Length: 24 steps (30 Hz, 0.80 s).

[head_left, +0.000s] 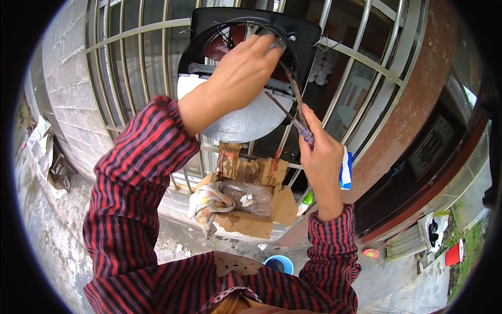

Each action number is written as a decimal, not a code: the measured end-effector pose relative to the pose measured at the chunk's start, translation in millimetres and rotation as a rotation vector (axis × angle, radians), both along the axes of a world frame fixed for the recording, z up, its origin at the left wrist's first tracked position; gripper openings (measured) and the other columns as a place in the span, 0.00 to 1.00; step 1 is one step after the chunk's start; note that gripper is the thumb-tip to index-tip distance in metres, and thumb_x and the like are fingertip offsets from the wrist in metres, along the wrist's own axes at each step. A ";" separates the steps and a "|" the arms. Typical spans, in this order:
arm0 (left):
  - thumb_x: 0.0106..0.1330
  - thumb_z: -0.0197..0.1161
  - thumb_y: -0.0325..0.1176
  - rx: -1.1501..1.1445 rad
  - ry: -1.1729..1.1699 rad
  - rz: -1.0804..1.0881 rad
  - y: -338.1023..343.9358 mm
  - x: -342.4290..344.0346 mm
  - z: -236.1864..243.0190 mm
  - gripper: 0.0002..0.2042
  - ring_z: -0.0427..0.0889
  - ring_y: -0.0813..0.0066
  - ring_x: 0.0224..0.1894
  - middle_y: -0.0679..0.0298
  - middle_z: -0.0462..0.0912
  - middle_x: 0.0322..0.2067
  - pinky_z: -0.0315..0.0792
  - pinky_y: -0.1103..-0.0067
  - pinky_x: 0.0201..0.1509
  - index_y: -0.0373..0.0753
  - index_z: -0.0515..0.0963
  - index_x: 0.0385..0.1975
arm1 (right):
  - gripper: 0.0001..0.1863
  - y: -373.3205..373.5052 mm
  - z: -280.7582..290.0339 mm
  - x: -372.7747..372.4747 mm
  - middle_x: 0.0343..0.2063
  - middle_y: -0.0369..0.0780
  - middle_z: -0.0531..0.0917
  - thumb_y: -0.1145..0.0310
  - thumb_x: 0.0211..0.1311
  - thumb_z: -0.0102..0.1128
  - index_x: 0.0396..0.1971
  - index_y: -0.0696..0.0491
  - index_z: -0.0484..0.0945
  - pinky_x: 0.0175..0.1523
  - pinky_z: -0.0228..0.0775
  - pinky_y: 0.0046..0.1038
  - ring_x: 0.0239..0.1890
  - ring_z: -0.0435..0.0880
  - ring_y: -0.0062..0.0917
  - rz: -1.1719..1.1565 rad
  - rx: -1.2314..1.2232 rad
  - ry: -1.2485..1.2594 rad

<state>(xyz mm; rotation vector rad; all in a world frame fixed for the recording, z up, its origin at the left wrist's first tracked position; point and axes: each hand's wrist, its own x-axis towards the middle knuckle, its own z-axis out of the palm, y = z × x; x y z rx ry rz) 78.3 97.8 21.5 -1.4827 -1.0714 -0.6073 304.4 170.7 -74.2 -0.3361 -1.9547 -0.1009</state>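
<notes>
From where I stand, the black plastic housing with a round opening (306, 36) sits against the metal window grille (361, 59), which seems to bear its weight and leave both hands free. Take that opening as a clock. The left hand (243, 68) reaches across it, fingers bent together at one o'clock on the inner rim, perhaps to steady something there. At five o'clock the right hand (321, 152) is clamped on the translucent purple handle of a thin, dark-shafted screwdriver (307, 136); its tip angles toward the opening, and a high grip like that likely gives fine control. A rough brown stick-like length (293, 86) runs from the rim to the right fingers; I can't tell whether it is pinched or merely touched. A curved silvery sheet (235, 124) hangs at six, with an open brown cardboard box (284, 205) below, probably kept near for easy reach.

The left hand hides whatever its fingertips meet, so I can't say if they grip. The housing's dark interior is hard to read.
</notes>
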 end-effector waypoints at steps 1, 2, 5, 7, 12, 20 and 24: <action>0.59 0.61 0.25 0.004 0.119 0.069 6.7 -1.7 6.7 0.10 0.82 0.60 0.39 0.61 0.79 0.34 0.77 0.71 0.45 0.36 0.80 0.40 | 0.37 -2.1 -2.0 2.5 0.36 0.44 0.88 0.80 0.54 0.68 0.67 0.45 0.73 0.33 0.78 0.33 0.28 0.87 0.36 0.010 -0.012 0.003; 0.58 0.62 0.25 -0.154 0.134 0.253 12.6 -2.4 8.9 0.15 0.83 0.62 0.43 0.60 0.81 0.41 0.75 0.73 0.50 0.34 0.81 0.46 | 0.35 -5.3 -4.9 7.9 0.38 0.45 0.88 0.80 0.54 0.68 0.65 0.46 0.75 0.33 0.77 0.32 0.30 0.88 0.36 0.032 -0.042 0.031; 0.58 0.62 0.26 -0.411 0.208 0.424 26.0 -7.5 15.3 0.15 0.84 0.63 0.48 0.59 0.83 0.47 0.75 0.73 0.52 0.35 0.83 0.45 | 0.33 -14.4 -16.9 30.8 0.40 0.46 0.88 0.80 0.56 0.68 0.64 0.47 0.76 0.34 0.77 0.31 0.31 0.88 0.36 0.027 -0.150 0.000; 0.58 0.61 0.24 -0.665 0.167 0.556 31.7 -10.0 22.1 0.22 0.79 0.60 0.58 0.52 0.78 0.57 0.71 0.73 0.65 0.31 0.78 0.56 | 0.31 -17.3 -26.6 42.7 0.40 0.46 0.88 0.80 0.57 0.67 0.63 0.48 0.77 0.35 0.77 0.30 0.31 0.89 0.35 0.053 -0.150 0.024; 0.61 0.60 0.24 -0.723 0.231 0.699 30.1 -4.0 29.9 0.18 0.81 0.59 0.58 0.53 0.77 0.58 0.74 0.71 0.63 0.31 0.81 0.52 | 0.28 -16.7 -49.5 75.7 0.40 0.45 0.88 0.80 0.58 0.67 0.60 0.52 0.80 0.37 0.77 0.29 0.31 0.88 0.34 0.069 -0.204 0.053; 0.63 0.64 0.28 -0.502 0.416 0.683 14.8 10.7 35.1 0.14 0.81 0.64 0.58 0.59 0.79 0.55 0.79 0.73 0.57 0.39 0.85 0.48 | 0.25 -10.3 -69.7 100.1 0.37 0.48 0.88 0.78 0.61 0.67 0.59 0.57 0.79 0.37 0.77 0.31 0.31 0.88 0.37 0.076 -0.193 0.024; 0.73 0.59 0.45 -0.679 0.311 0.797 16.4 17.0 34.8 0.17 0.81 0.61 0.58 0.58 0.79 0.54 0.79 0.71 0.57 0.38 0.84 0.48 | 0.24 -7.0 -73.0 99.4 0.38 0.47 0.88 0.77 0.62 0.66 0.60 0.57 0.79 0.38 0.78 0.30 0.33 0.89 0.37 0.102 -0.185 0.020</action>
